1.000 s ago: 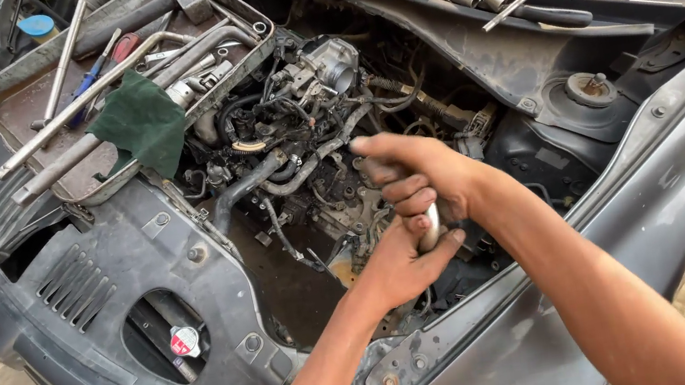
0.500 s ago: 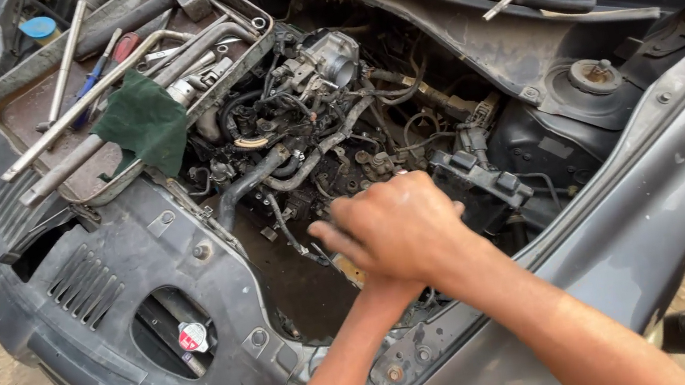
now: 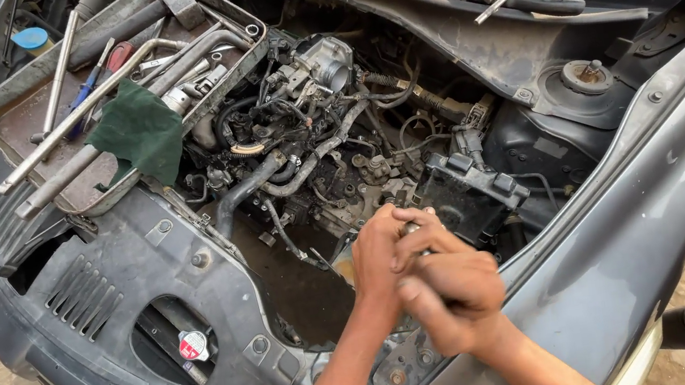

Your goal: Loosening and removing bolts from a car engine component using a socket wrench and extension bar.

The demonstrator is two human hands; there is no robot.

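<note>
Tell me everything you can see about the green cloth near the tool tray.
The green cloth is a dark green rag of soft fabric, crumpled and slightly dusty. It drapes over the near right edge of the metal tray at the car's front, its lower corner hanging down toward the engine parts. Part of it covers long metal bars lying in the tray. Neither hand touches it; both are clasped together lower down, over the engine bay.
</note>
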